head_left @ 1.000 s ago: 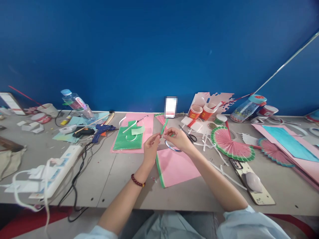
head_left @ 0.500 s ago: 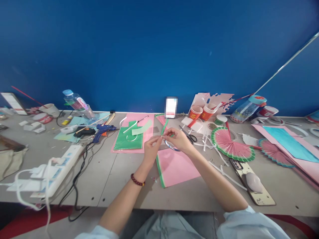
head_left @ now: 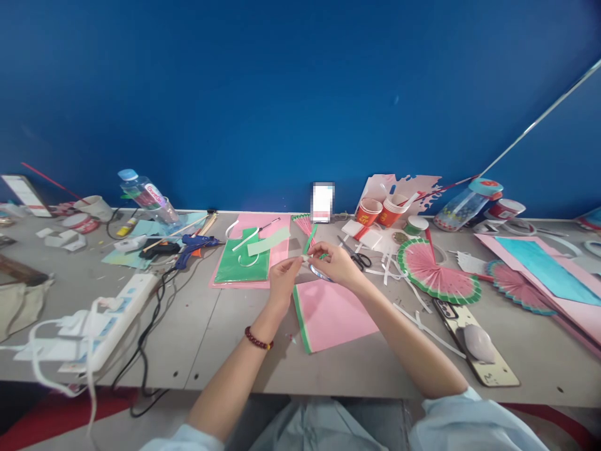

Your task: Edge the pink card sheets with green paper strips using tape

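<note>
My left hand [head_left: 285, 275] pinches a small whitish piece [head_left: 305, 259], perhaps a tape end, over the middle of the table. Beside it, my right hand [head_left: 335, 260] is closed, fingertips close to the same spot. A ring-shaped roll of tape [head_left: 320, 273] shows under the right fingers, partly hidden by them. Below both hands lies a sheet of pink paper [head_left: 335, 316] with a green strip [head_left: 302, 321] along its left edge. Just behind the hands is a pleated pink and green paper piece [head_left: 306, 224].
Black-handled scissors [head_left: 360, 259] and white paper strips [head_left: 387, 269] lie to the right, near a watermelon-patterned paper fan [head_left: 436, 272]. Leftward are a green packet [head_left: 239, 269], a blue glue gun [head_left: 195, 245] and a power strip [head_left: 119, 319]. Red paper cups [head_left: 369, 213] stand behind.
My left hand has shifted slightly left, and its fingertips are a little further from the right ones. More of the whitish piece shows between them.
</note>
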`<state>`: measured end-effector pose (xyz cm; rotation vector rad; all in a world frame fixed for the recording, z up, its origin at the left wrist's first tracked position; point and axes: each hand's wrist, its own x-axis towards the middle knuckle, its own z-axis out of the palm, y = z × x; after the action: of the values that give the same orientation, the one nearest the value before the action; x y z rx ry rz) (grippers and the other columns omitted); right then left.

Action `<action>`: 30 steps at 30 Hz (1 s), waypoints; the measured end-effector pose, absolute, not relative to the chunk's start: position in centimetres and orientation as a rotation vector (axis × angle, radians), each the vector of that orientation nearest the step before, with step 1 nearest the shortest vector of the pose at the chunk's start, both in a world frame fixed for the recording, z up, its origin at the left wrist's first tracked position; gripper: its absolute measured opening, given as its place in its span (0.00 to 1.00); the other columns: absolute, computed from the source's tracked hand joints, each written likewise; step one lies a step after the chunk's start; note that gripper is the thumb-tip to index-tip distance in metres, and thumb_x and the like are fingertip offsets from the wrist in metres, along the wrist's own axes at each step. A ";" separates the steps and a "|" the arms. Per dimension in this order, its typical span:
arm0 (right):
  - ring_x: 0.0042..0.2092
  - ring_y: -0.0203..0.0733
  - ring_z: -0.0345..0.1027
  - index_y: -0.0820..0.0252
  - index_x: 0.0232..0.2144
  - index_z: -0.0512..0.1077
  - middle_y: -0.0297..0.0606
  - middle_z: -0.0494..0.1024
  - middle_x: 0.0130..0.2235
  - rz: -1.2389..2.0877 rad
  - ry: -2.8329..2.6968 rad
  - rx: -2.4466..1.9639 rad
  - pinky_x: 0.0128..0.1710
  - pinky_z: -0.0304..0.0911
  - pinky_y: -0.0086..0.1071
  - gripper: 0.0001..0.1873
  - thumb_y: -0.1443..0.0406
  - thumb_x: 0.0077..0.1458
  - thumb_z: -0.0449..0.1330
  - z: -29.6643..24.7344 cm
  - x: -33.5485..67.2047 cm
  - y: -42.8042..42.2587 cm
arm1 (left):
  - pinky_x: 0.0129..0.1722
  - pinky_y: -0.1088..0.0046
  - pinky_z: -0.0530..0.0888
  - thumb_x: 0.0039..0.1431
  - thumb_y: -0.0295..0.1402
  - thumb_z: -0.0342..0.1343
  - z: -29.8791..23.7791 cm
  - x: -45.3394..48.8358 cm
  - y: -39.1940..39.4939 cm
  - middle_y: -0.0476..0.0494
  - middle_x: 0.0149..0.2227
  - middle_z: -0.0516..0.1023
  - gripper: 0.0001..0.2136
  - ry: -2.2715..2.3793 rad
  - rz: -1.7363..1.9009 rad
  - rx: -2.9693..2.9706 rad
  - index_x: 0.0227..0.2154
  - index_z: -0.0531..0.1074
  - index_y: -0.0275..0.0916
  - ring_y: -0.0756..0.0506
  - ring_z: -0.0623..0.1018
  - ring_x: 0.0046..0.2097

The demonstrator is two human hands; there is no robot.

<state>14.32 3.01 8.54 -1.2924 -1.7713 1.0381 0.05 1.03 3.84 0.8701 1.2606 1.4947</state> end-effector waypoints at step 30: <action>0.19 0.28 0.55 0.61 0.25 0.69 0.33 0.73 0.24 1.340 -1.601 -1.291 0.16 0.50 0.23 0.17 0.53 0.42 0.64 7.9 14.6 3.8 | 0.37 0.71 0.71 0.44 0.38 0.62 4.0 -0.1 0.9 0.44 0.30 0.79 0.09 1.212 1.553 0.949 0.27 0.78 0.37 0.47 0.76 0.34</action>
<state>14.61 3.83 7.89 -1.2907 -1.6010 1.3396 -0.09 0.92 4.00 0.9493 1.2119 1.5528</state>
